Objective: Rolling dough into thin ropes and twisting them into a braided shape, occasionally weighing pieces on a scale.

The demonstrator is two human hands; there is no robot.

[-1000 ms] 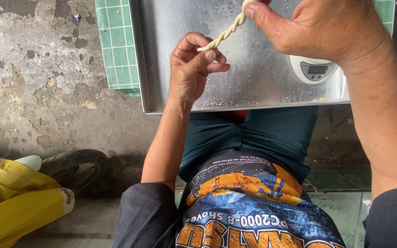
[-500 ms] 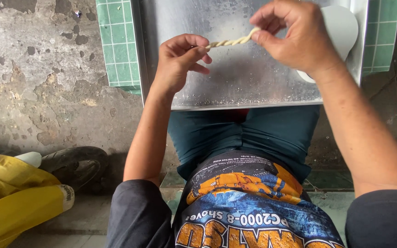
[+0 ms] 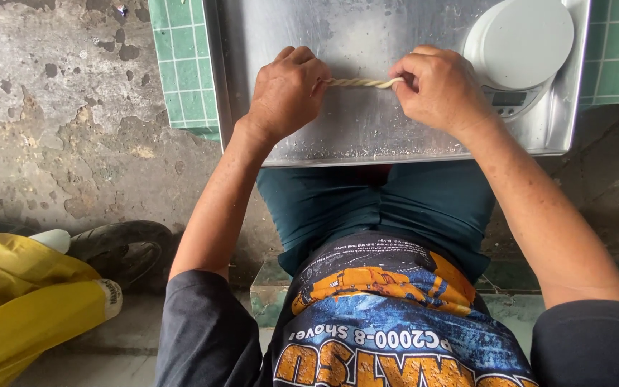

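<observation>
Together, 2 hands, left hand (image 3: 286, 89) and right hand (image 3: 438, 87), pinch twisted dough rope (image 3: 361, 83) over steel tray (image 3: 367, 132) holding white scale (image 3: 521, 50).

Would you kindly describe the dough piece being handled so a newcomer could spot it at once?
Find the shiny metal tray over the person's lap. Above its middle, the left hand and right hand hold a thin pale dough rope stretched between them. Its twisted, braided look sets it apart from the smooth round white scale nearby.
</observation>
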